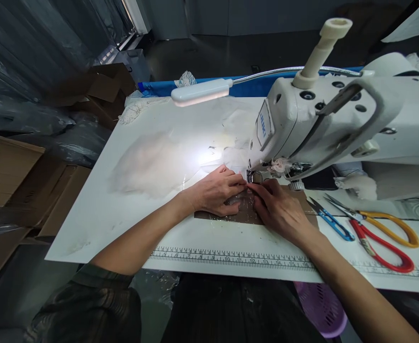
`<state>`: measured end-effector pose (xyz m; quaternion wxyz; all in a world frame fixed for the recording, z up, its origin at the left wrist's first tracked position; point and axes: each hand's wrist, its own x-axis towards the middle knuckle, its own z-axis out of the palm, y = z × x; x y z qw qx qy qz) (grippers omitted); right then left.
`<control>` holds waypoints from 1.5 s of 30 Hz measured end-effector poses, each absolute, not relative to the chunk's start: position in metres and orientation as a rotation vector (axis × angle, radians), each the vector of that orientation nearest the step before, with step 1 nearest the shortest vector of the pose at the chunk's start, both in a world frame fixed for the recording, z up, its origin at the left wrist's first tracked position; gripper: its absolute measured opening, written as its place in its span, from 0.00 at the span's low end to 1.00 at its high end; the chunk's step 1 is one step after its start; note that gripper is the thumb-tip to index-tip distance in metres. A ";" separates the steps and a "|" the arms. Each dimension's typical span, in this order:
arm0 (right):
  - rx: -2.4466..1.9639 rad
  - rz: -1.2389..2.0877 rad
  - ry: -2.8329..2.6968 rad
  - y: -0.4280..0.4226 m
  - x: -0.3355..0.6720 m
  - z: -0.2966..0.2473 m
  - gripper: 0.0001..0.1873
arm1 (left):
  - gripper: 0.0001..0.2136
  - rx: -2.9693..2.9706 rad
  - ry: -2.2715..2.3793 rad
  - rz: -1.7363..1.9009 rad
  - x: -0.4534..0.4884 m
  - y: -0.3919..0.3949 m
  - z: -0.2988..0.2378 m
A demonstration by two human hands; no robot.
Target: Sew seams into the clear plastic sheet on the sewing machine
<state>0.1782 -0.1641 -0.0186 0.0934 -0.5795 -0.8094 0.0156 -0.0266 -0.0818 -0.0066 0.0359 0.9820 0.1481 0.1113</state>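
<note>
A white sewing machine (291, 119) stands on the right, with its needle and presser foot (254, 176) low at its left end. My left hand (218, 191) lies just left of the foot, fingers curled down on thin sheer white fabric (234, 156). Close to the foot on the near side, my right hand (279, 207) has thumb and forefinger pressed together at the fabric's edge. The fingertips of both hands nearly meet there. Under them is a flat brown panel (248, 214) with bits of thread on it. The fingers partly hide the fabric.
Blue thread snips (333, 220), orange-handled scissors (391, 224) and red-handled scissors (384, 252) lie right of my right hand. A lit lamp (202, 93) hangs over the white table (98, 224). A printed ruler (231, 258) runs along the near edge. Cardboard boxes (9, 166) stand left; a purple basket (322, 309) sits below.
</note>
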 end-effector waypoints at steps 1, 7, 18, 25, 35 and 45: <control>-1.731 0.047 -2.402 -0.164 0.178 -0.018 0.20 | 0.16 3.010 0.466 0.340 -0.027 -0.082 -0.007; -1.698 0.073 -2.404 -0.165 0.179 -0.016 0.21 | 0.16 2.997 0.536 0.309 -0.025 -0.081 -0.006; -1.760 0.221 -2.368 -0.158 0.182 -0.012 0.21 | 0.19 3.061 0.647 0.298 -0.021 -0.083 -0.005; -1.548 0.827 -2.025 -0.143 0.216 -0.005 0.18 | 0.19 3.073 0.676 0.320 -0.021 -0.080 -0.006; -1.654 0.655 -1.853 -0.156 0.222 0.003 0.23 | 0.21 3.090 0.737 0.325 -0.019 -0.082 -0.007; -1.483 0.222 -2.120 -0.202 0.231 -0.036 0.24 | 0.17 2.979 0.807 0.386 -0.019 -0.072 -0.012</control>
